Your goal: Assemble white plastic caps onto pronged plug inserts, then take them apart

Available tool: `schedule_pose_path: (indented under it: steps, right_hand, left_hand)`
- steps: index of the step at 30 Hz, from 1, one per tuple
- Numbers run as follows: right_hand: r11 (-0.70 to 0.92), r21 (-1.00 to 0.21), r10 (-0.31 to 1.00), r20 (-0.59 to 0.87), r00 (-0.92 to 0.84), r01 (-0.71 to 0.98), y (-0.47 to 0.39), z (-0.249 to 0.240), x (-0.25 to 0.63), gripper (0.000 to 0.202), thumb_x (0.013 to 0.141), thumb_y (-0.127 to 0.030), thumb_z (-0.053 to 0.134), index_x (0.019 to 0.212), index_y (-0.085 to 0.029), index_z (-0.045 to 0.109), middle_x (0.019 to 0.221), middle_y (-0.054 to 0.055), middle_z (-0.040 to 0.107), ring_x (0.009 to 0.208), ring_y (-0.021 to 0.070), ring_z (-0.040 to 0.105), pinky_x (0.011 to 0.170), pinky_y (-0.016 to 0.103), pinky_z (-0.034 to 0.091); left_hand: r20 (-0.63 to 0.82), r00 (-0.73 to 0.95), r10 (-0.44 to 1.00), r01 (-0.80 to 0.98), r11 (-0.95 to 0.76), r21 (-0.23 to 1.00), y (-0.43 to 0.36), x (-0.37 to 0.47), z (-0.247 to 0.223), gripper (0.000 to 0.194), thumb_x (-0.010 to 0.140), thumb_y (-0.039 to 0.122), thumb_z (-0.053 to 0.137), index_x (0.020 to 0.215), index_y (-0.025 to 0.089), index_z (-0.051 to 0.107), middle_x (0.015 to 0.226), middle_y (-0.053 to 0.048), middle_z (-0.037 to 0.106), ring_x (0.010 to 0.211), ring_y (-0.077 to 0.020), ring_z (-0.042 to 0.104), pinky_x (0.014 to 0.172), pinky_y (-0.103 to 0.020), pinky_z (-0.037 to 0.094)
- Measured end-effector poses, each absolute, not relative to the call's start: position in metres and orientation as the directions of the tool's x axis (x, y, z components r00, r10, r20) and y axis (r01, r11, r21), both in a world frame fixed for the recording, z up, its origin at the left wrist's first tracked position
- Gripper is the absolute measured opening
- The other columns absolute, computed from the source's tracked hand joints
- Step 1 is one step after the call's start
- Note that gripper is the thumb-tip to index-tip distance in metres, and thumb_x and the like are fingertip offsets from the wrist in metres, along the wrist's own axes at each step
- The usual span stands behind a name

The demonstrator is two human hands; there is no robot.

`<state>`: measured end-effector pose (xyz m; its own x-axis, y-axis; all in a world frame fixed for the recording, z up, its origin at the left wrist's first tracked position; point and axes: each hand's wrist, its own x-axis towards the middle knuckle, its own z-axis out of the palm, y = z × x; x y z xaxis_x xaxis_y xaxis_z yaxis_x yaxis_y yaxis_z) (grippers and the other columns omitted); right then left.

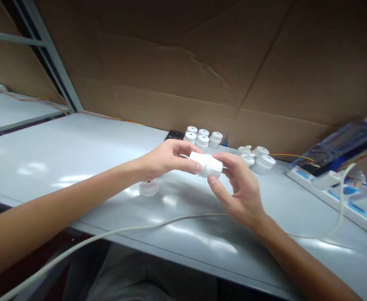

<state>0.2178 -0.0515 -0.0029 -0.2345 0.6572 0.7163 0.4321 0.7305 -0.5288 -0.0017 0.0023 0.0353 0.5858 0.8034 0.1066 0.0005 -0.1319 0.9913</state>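
A white plastic cylindrical fitting (207, 164) with a ridged collar is held sideways above the table, between both hands. My left hand (174, 158) pinches its left end between thumb and fingers. At the other end, my right hand (236, 179) grips the wider part with thumb and fingertips. Below my left wrist, a small round translucent piece (149, 188) lies on the table. Behind the hands stand several similar white cylinders (202, 141) in a cluster, beside a dark flat object (174, 135) with pale markings. To the right is another group of white parts (263, 163).
A white power strip (337, 196) with plugs lies along the right side of the grey table (108, 138). A pale cable (123, 229) crosses the front edge. Cardboard (171, 62) covers the back, and a metal frame post (53, 58) stands at left.
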Motion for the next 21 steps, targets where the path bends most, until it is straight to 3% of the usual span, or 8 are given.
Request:
schedule_pose_path:
  steps: [9,13,17,19,21]
  right_hand:
    - [0.780,-0.452,0.587,0.768,-0.255,0.432,-0.0512,-0.0027,0.2176,0.044,0.083,-0.012,0.071,0.125,-0.026,0.062,0.126,0.012,0.064,0.120,0.0300,0.064,0.097,0.049,0.059]
    - [0.804,-0.375,0.536,0.793,-0.289,0.461,-0.0518,-0.0013,0.2186,0.046,0.081,-0.009,0.071,0.122,-0.029,0.062,0.125,0.011,0.066,0.118,0.0303,0.066,0.099,0.052,0.059]
    - [0.819,-0.301,0.496,0.800,-0.337,0.489,-0.0531,0.0011,0.2204,0.043,0.083,-0.008,0.071,0.120,-0.029,0.064,0.124,0.010,0.068,0.114,0.0289,0.069,0.095,0.049,0.060]
    - [0.807,-0.345,0.530,0.782,-0.329,0.480,-0.0531,0.0014,0.2213,0.041,0.083,-0.013,0.074,0.120,-0.028,0.065,0.123,0.010,0.071,0.113,0.0283,0.070,0.093,0.047,0.062]
    - [0.751,-0.493,0.635,0.721,-0.277,0.439,-0.0522,0.0010,0.2216,0.037,0.084,-0.021,0.078,0.118,-0.027,0.066,0.117,0.008,0.074,0.105,0.0261,0.073,0.086,0.043,0.064]
  left_hand:
    - [0.015,0.659,0.752,-0.101,0.069,0.992,0.0019,-0.0001,0.0338,0.028,0.079,0.033,0.083,0.097,0.012,0.078,0.104,-0.010,0.077,0.100,-0.0214,0.073,0.092,-0.036,0.059]
    - [-0.086,0.676,0.732,-0.001,0.118,0.993,0.0013,-0.0003,0.0333,0.043,0.083,0.052,0.079,0.093,0.010,0.076,0.084,-0.009,0.077,0.075,-0.0178,0.073,0.075,-0.030,0.059]
    - [-0.184,0.686,0.704,0.130,0.130,0.983,0.0005,0.0000,0.0328,0.061,0.087,0.071,0.063,0.077,0.011,0.069,0.060,-0.005,0.067,0.051,-0.0158,0.064,0.052,-0.027,0.050]
    - [-0.159,0.677,0.719,0.139,0.087,0.986,0.0007,-0.0008,0.0341,0.058,0.087,0.069,0.064,0.078,0.012,0.068,0.059,-0.004,0.065,0.052,-0.0149,0.063,0.052,-0.026,0.048]
    - [-0.092,0.670,0.736,0.143,-0.007,0.990,0.0016,-0.0024,0.0359,0.049,0.086,0.062,0.070,0.086,0.013,0.070,0.067,-0.003,0.067,0.060,-0.0150,0.065,0.059,-0.026,0.051]
